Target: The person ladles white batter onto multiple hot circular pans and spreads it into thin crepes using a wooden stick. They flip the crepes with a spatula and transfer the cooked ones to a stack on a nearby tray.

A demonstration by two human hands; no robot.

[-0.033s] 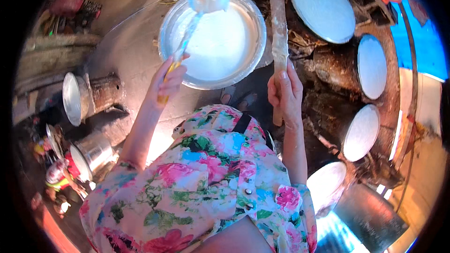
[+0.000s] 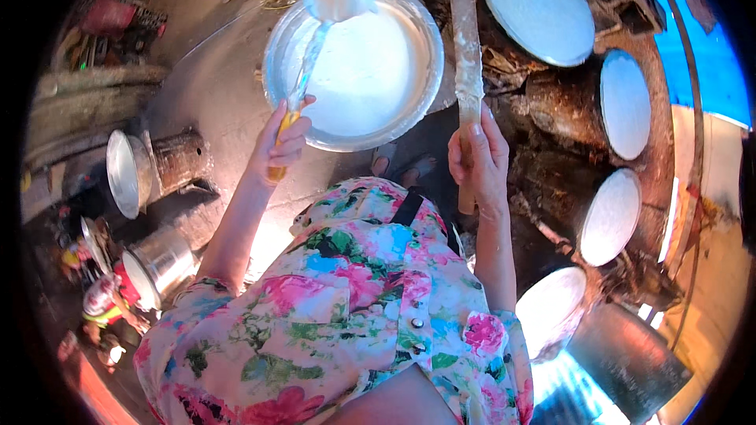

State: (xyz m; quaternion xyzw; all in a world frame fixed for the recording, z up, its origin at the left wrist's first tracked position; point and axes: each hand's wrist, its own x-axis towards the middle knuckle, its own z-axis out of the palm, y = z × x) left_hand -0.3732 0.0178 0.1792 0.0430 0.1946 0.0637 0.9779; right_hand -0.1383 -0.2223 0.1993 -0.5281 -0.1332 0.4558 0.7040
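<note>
My left hand (image 2: pixel 285 144) is closed round the yellow handle of a long ladle (image 2: pixel 312 55). The ladle's round bowl, coated in white, is raised over the far rim of a wide metal basin (image 2: pixel 433 71). White liquid (image 2: pixel 370 71) covers the bottom of this basin, which stands on the floor in front of me. To its right, my right hand (image 2: pixel 482 156) grips the lower end of a long wooden stick (image 2: pixel 466 47). Pale residue crusts the stick above my fingers, and its far end runs toward the top edge.
A large round pot with white contents (image 2: pixel 539 8) stands at the far right, and several more line the right side. At left are a pot on a rusty stand (image 2: pixel 126 173) and a silver pot (image 2: pixel 161 260). Another person (image 2: pixel 106 299) is low at the left.
The ladle's bowl has shifted slightly left, and the whole view has tilted a little. Both hands keep the same holds.
</note>
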